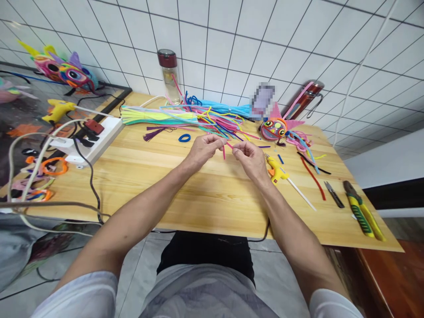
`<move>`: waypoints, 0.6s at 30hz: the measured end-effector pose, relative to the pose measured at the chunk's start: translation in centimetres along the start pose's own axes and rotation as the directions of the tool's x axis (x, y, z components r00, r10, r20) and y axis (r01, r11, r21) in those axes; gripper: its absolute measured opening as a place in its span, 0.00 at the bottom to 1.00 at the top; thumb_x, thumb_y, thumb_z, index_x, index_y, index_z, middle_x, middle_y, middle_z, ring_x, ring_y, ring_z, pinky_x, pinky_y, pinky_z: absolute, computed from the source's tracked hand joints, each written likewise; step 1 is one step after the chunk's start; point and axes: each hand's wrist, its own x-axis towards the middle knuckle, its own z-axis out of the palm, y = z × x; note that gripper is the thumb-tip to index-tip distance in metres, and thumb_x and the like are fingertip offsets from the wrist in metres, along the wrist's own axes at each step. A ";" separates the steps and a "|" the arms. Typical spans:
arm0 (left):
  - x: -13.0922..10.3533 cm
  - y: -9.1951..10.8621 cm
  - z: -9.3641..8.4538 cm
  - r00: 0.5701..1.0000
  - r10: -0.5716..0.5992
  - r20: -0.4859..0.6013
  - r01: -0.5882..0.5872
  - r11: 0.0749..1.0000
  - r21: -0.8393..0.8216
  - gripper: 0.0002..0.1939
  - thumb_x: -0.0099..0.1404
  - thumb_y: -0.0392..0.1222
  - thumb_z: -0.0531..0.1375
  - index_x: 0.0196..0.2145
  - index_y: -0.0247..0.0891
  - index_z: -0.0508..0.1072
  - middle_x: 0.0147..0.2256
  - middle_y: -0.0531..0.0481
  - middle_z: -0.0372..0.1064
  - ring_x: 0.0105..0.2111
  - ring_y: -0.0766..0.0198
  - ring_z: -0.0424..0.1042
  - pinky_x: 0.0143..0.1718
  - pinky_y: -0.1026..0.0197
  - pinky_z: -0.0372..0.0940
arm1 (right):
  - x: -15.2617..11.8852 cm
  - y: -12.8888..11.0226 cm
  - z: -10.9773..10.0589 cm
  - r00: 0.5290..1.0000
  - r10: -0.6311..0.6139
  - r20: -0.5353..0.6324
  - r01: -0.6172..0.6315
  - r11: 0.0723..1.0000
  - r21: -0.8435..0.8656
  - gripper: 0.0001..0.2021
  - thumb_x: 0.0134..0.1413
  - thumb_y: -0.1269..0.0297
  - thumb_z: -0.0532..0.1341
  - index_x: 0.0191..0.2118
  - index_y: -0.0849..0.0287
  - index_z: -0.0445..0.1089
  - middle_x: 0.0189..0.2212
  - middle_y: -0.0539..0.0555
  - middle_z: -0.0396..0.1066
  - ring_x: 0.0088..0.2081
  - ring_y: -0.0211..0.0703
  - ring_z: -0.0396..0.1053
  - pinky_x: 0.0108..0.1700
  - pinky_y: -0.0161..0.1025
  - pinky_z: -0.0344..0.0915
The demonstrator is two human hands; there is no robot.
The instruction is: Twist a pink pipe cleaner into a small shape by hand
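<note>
My left hand [203, 149] and my right hand [251, 158] meet over the middle of the wooden table [172, 194], both pinching a short pink pipe cleaner [225, 150] between their fingertips. One end of it hangs down between the hands. Just behind them lies a pile of coloured pipe cleaners [198, 117]. A small colourful pipe-cleaner figure [274, 129] sits to the right of the pile. A yellow glue gun [277, 171] lies right beside my right hand.
A white power strip [96, 139] with cables sits at the table's left edge, a second glue gun [58, 110] beyond it. Green-yellow pliers [362, 214], snips [334, 194] and a red pipe cleaner [313, 176] lie at right. Two bottles [169, 75] stand by the tiled wall.
</note>
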 end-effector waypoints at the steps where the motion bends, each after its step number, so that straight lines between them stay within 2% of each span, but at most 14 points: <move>1: 0.1 0.1 -0.1 0.999 0.000 -0.040 -0.001 1.000 -0.017 0.17 0.58 0.52 0.71 0.26 0.36 0.76 0.24 0.53 0.69 0.18 0.75 0.51 0.21 0.64 0.43 | 0.1 0.2 -0.1 1.000 0.013 -0.002 -0.013 1.000 0.004 0.10 0.51 0.55 0.65 0.34 0.55 0.74 0.26 0.47 0.72 0.29 0.39 0.66 0.35 0.38 0.64; 4: 0.3 0.5 -0.2 0.993 -0.002 -0.120 -0.005 0.998 -0.059 0.15 0.57 0.51 0.71 0.27 0.36 0.76 0.25 0.52 0.72 0.18 0.75 0.51 0.20 0.65 0.43 | 0.4 0.7 -0.3 0.999 0.040 -0.020 -0.040 0.999 -0.002 0.10 0.50 0.54 0.65 0.33 0.55 0.73 0.25 0.46 0.70 0.28 0.39 0.64 0.34 0.38 0.62; 8: 0.4 0.6 -0.2 0.993 -0.012 -0.119 0.004 0.997 -0.073 0.15 0.56 0.50 0.71 0.27 0.36 0.76 0.25 0.51 0.72 0.18 0.75 0.52 0.19 0.65 0.44 | 0.5 0.8 -0.4 0.999 0.037 -0.029 -0.037 0.999 -0.011 0.08 0.51 0.56 0.65 0.30 0.55 0.72 0.23 0.46 0.68 0.26 0.38 0.62 0.33 0.38 0.61; 13: 0.5 0.9 -0.7 0.998 -0.049 -0.034 0.048 0.998 -0.038 0.15 0.56 0.50 0.70 0.25 0.37 0.74 0.24 0.53 0.69 0.18 0.75 0.53 0.19 0.65 0.44 | 0.5 0.5 -0.6 0.998 0.047 -0.032 -0.049 0.997 -0.057 0.07 0.51 0.58 0.64 0.29 0.55 0.72 0.22 0.46 0.68 0.25 0.37 0.61 0.32 0.38 0.59; 18: 0.7 1.3 -1.7 0.984 -0.137 0.114 0.129 0.989 0.069 0.17 0.55 0.52 0.72 0.25 0.36 0.74 0.24 0.54 0.66 0.18 0.75 0.53 0.21 0.64 0.43 | 0.4 0.2 -0.6 1.000 0.016 0.015 -0.015 0.995 -0.095 0.06 0.49 0.60 0.63 0.29 0.56 0.73 0.22 0.46 0.69 0.26 0.38 0.61 0.33 0.38 0.59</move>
